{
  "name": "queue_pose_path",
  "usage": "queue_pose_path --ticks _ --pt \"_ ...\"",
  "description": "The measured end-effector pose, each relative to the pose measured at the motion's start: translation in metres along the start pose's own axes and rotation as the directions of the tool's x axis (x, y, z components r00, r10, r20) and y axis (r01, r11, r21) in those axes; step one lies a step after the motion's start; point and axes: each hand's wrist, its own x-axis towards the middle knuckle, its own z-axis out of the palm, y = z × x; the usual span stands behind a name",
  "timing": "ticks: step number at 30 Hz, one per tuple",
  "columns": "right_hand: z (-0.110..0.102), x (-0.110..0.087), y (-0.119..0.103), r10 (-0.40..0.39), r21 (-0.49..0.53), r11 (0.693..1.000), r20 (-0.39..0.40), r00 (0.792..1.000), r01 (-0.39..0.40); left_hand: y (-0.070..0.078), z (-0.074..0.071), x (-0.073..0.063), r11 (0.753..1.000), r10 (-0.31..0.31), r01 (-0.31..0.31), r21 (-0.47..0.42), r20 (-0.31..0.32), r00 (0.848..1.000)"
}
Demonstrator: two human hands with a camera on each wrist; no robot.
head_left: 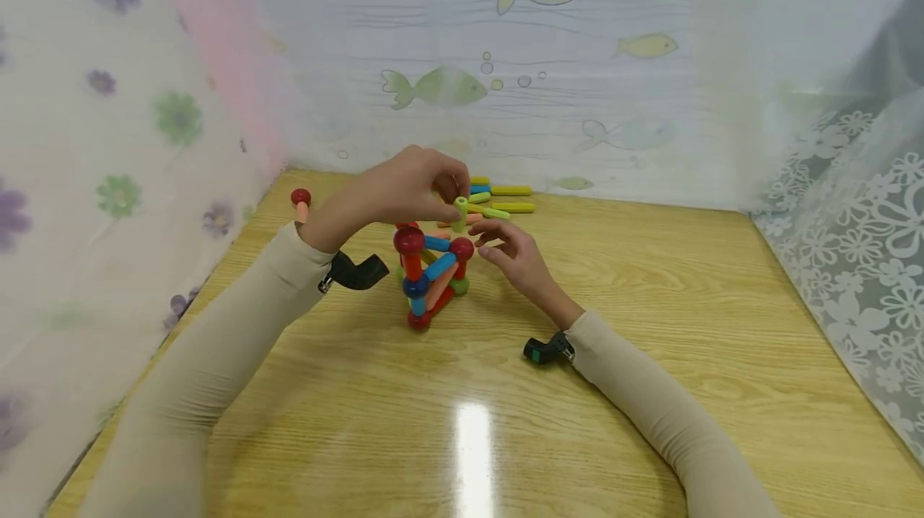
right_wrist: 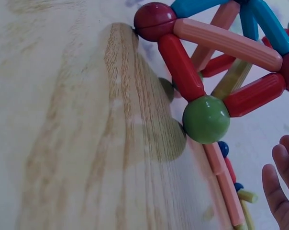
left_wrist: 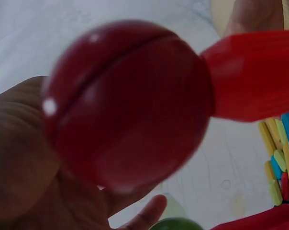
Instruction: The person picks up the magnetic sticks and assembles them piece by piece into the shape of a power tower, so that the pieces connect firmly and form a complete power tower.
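Note:
My left hand (head_left: 411, 185) reaches over the frame and pinches a yellow-green magnetic rod (head_left: 460, 216) between thumb and fingers, upright above a red ball (head_left: 462, 249). That ball is a corner of a frame of balls and rods, with a blue ball (head_left: 415, 286), a green ball (right_wrist: 206, 119) and blue, red and salmon rods. Just right of the same corner, my right hand (head_left: 514, 257) has its fingers loosely bent and holds nothing. Another red ball (left_wrist: 130, 105) fills much of the left wrist view, joined to a red rod (left_wrist: 254, 74).
Behind the frame lie several loose rods (head_left: 511, 207), yellow, green, blue and salmon. A red ball on a salmon rod (head_left: 301, 199) is at the back left. Patterned cloths hang along the table's back and sides. The wooden tabletop (head_left: 650, 293) extends right and forward.

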Motion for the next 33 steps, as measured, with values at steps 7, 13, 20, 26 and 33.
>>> queue_pose_path --ticks 7,13,20,26,33 --pt "0.000 -0.001 0.001 0.017 0.038 0.999 0.017 1.000 -0.018 -0.001 0.007 0.011 0.997 -0.040 0.034 0.064 0.103 0.994" --pt "0.000 -0.002 0.001 0.042 0.032 0.999 0.017 0.999 -0.043 -0.005 0.011 0.014 0.996 -0.039 0.031 0.080 0.095 0.995" --pt "-0.001 -0.003 0.002 0.052 0.030 0.998 0.025 0.998 -0.052 -0.002 0.011 0.018 0.986 -0.035 0.018 0.163 0.104 0.994" --pt "-0.001 -0.002 0.001 0.053 0.037 0.998 0.032 0.998 -0.055 -0.001 0.010 0.019 0.982 -0.043 0.021 0.188 0.116 0.992" --pt "0.000 -0.002 0.000 0.056 0.034 0.998 0.041 0.998 -0.057 -0.004 0.000 0.011 0.983 -0.020 0.004 0.183 0.083 0.996"
